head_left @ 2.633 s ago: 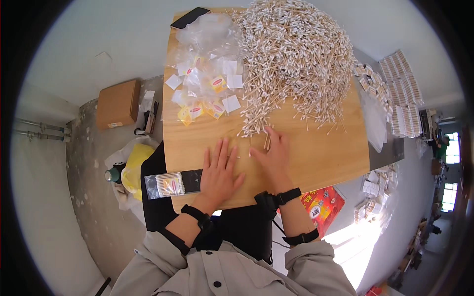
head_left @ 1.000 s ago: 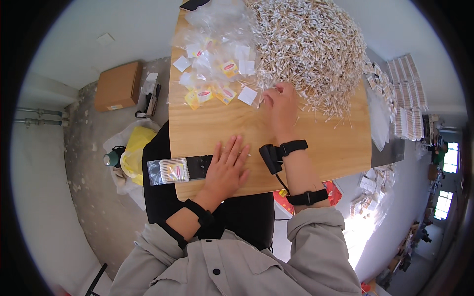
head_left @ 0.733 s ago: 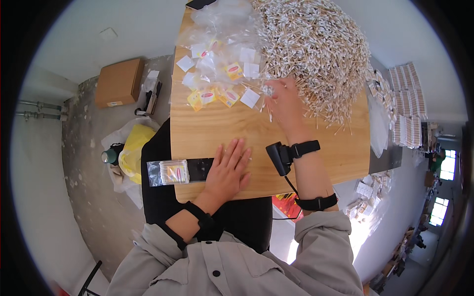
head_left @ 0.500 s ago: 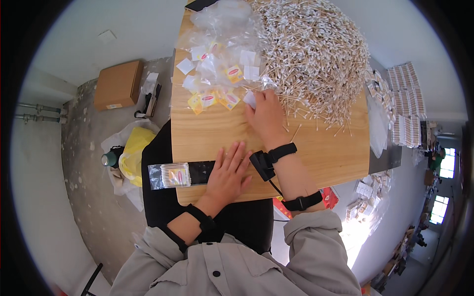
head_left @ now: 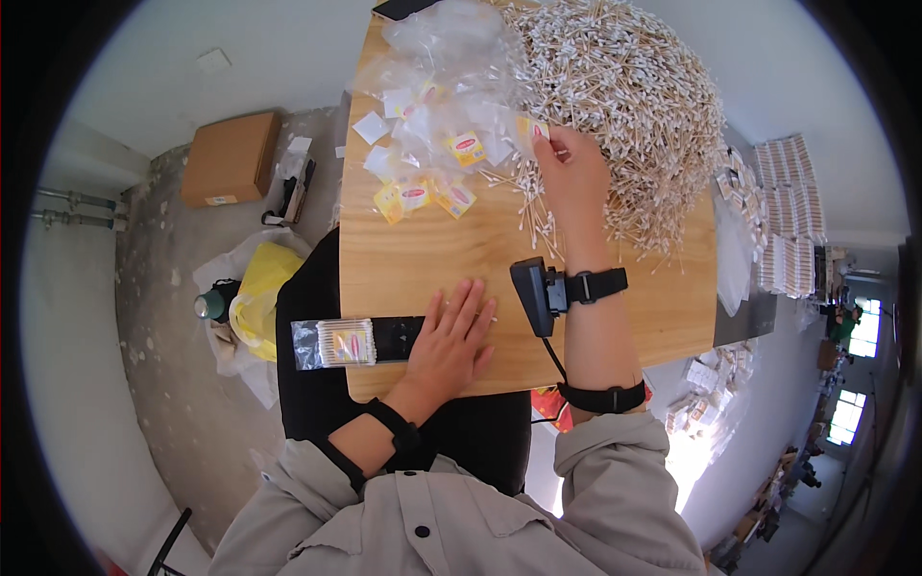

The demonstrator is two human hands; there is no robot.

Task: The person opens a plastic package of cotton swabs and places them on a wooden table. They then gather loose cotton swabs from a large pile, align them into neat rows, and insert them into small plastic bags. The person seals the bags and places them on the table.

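My left hand (head_left: 445, 338) lies flat with its fingers stretched out, partly over the end of a black strip (head_left: 396, 336) at the table's front edge. On that strip's left part rests a clear bag of cotton swabs (head_left: 331, 343) with a small yellow and white card inside. My right hand (head_left: 576, 178) is raised at the near left side of the large heap of cotton swabs (head_left: 624, 86). Its thumb and fingers pinch a small yellow and white card (head_left: 532, 128). Several like cards (head_left: 413, 195) lie loose on the table to its left.
Clear plastic bags (head_left: 451, 48) pile up at the far left of the wooden table (head_left: 432, 259). Stacked swab packs (head_left: 792, 211) stand beyond the right side. On the floor at left are a cardboard box (head_left: 229, 158), a yellow bag (head_left: 259, 293) and a green-capped bottle (head_left: 208, 305).
My right hand has moved away and to the right with a card, now showing its yellow printed face. Some swabs near that hand have shifted. My left hand has stayed almost still.
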